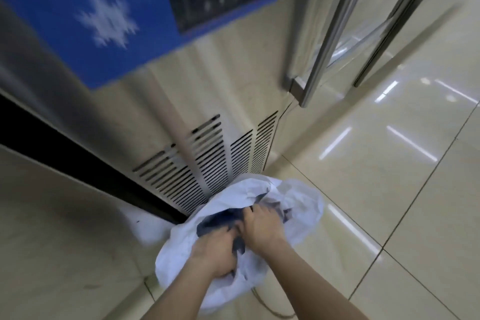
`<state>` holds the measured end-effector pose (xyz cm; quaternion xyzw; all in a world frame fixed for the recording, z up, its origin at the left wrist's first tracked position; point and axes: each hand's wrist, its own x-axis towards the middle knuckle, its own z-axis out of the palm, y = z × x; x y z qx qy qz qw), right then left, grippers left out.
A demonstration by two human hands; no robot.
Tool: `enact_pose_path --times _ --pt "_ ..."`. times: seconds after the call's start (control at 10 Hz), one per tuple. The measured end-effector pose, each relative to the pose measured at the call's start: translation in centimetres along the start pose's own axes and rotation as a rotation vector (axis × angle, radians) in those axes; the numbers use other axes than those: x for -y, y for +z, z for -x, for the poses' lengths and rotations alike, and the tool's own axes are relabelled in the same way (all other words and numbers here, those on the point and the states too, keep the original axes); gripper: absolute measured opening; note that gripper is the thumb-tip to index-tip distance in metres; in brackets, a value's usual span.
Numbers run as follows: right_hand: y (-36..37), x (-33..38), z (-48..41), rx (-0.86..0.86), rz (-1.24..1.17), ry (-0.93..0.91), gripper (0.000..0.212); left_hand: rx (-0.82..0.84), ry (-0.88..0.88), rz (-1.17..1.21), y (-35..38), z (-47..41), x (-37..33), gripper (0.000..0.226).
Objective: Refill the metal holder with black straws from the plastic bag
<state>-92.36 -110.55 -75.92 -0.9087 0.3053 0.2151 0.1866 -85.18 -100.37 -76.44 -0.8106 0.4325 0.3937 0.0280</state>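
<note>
A large white plastic bag (pixel 298 205) sits on the tiled floor at the foot of a metal machine. Its mouth is open and dark contents (pixel 220 221) show inside, blurred, so single straws cannot be made out. My left hand (pixel 215 252) grips the near edge of the bag's opening, fingers curled into the plastic. My right hand (pixel 259 223) reaches into the opening beside it, fingers closed on the dark contents or the bag's fold. The metal holder is not in view.
A stainless ice machine (pixel 207 150) with vent slots and a blue snowflake panel (pixel 104 21) stands right behind the bag. A glass door with a metal frame (pixel 327 34) is at the upper right. Glossy beige floor tiles (pixel 389 163) spread to the right. A thin cable (pixel 262 301) lies by the bag.
</note>
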Motion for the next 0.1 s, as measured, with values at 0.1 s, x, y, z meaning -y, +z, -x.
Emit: enact_pose_path --times 0.1 --pt "-4.36 0.23 3.85 0.02 -0.104 0.022 0.044 -0.137 0.077 0.079 -3.53 4.41 -0.58 0.039"
